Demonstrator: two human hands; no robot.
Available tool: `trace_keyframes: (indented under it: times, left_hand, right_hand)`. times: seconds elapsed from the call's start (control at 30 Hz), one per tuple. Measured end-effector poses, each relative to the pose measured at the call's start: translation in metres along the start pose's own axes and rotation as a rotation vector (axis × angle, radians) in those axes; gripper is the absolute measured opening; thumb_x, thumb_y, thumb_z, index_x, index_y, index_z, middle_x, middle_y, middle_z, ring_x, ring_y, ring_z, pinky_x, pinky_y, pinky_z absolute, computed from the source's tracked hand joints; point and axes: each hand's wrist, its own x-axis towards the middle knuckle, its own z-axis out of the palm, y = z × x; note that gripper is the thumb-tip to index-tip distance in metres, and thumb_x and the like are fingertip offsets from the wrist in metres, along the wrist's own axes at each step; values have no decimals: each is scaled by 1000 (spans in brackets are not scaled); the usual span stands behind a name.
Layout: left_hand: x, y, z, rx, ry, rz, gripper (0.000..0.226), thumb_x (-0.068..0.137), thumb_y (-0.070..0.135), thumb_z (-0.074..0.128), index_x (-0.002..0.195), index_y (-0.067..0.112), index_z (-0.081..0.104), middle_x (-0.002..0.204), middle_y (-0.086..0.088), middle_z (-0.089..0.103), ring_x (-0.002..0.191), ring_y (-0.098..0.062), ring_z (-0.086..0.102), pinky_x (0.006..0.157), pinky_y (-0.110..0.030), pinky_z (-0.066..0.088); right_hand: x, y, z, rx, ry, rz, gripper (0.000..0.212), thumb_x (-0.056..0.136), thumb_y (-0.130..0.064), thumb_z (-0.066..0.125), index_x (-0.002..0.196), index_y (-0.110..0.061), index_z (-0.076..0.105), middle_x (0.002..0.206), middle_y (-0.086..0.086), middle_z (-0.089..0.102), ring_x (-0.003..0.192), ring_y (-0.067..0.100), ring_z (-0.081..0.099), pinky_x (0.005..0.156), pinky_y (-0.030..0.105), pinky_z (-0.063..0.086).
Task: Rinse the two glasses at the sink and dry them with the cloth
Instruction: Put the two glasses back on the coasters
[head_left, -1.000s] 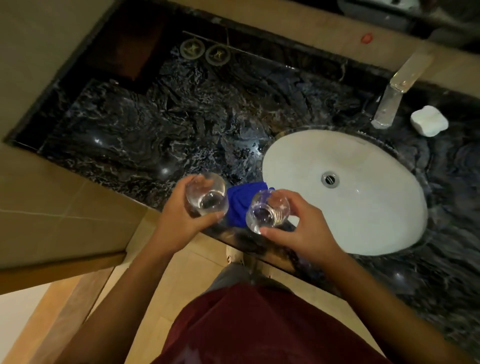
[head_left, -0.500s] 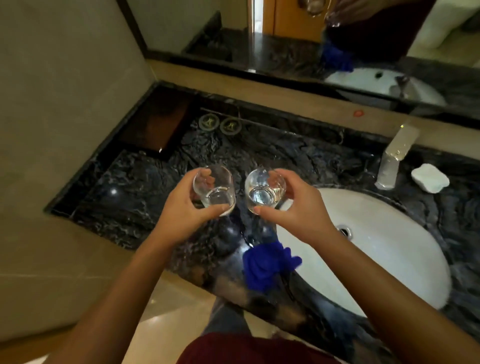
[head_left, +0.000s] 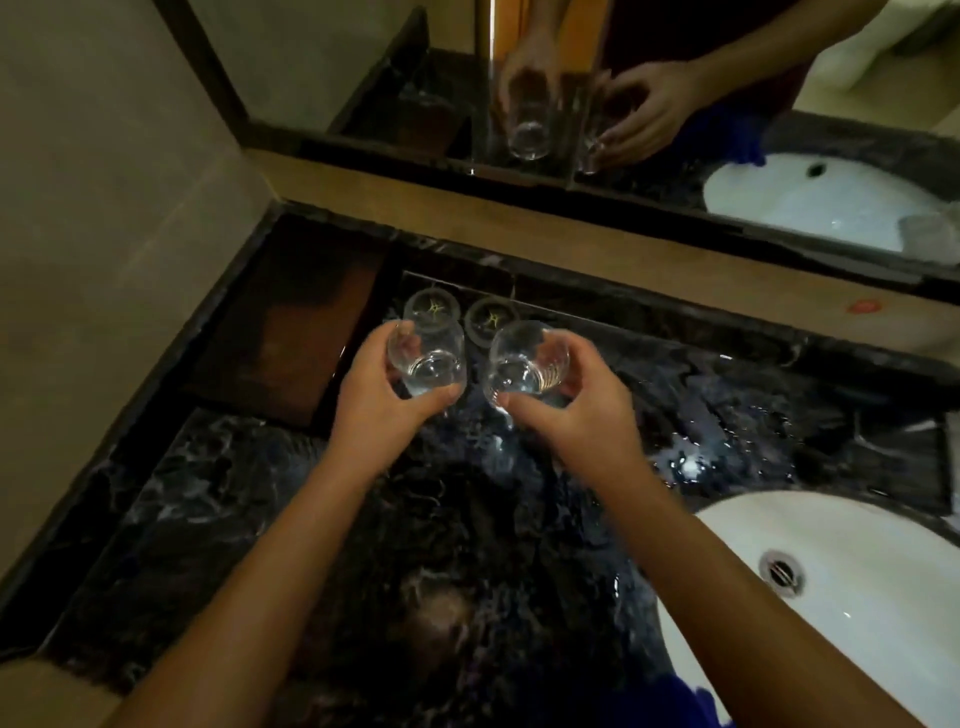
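Note:
My left hand (head_left: 376, 402) grips a clear glass (head_left: 428, 358), held above the dark marble counter (head_left: 218, 499) near its back. My right hand (head_left: 571, 410) grips a second clear glass (head_left: 519, 364) just to the right of the first; the two glasses are apart. Both hang close to two round coasters (head_left: 491, 318) at the counter's back. The white oval sink (head_left: 831, 597) lies at the lower right, with its drain showing. A corner of the blue cloth (head_left: 696, 706) shows at the bottom edge, beside the sink.
A brown wooden tray (head_left: 296, 338) sits at the back left of the counter. A mirror (head_left: 675, 104) runs along the back wall and reflects my hands, the glasses and the sink. A tiled wall (head_left: 104, 208) closes the left side.
Both hands have carried the glasses from the counter's front edge toward the back, near the coasters. The view has tilted up, so the cloth has dropped to the bottom edge.

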Motion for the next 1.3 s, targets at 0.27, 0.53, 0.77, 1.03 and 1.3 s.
trace_keyframes:
  times: [0.27, 0.53, 0.77, 1.03, 1.3]
  left_hand:
    - [83, -48, 32, 25, 80, -53, 79, 76, 27, 93, 143, 21, 52, 139, 1, 61, 124, -9, 56, 89, -1, 37]
    - [121, -49, 43, -23, 127, -44, 77, 76, 23, 93, 141, 20, 51, 139, 1, 61, 126, -10, 57, 100, -20, 46]
    - [133, -57, 49, -36, 105, -61, 77, 77, 21, 91, 142, 14, 52, 139, -2, 61, 126, -15, 60, 101, -21, 49]
    - [137, -63, 49, -32, 106, -100, 78, 76, 20, 92, 143, 13, 51, 142, -6, 59, 130, -20, 59, 110, -44, 51]
    - [139, -62, 49, 0, 80, -76, 80, 79, 20, 91, 146, 13, 49, 146, -6, 57, 133, -17, 55, 109, -25, 46]
  right_hand:
    - [77, 28, 40, -50, 123, 30, 66, 75, -31, 93, 130, -33, 56, 112, -25, 66, 100, -20, 61, 81, 0, 47]
    - [113, 38, 67, -62, 163, 64, 67, 73, -28, 92, 127, -38, 53, 104, -32, 62, 96, -18, 63, 81, 5, 49]
    - [124, 52, 81, -41, 168, 89, 68, 74, -26, 91, 131, -31, 55, 108, -28, 64, 104, -10, 63, 92, 20, 54]
    - [127, 64, 85, -14, 171, 112, 75, 77, -22, 91, 142, -19, 53, 114, -21, 65, 101, -15, 63, 89, 11, 52]
    - [130, 63, 89, -21, 153, 110, 75, 78, -26, 89, 143, -20, 52, 124, -11, 68, 110, -1, 66, 94, 16, 51]
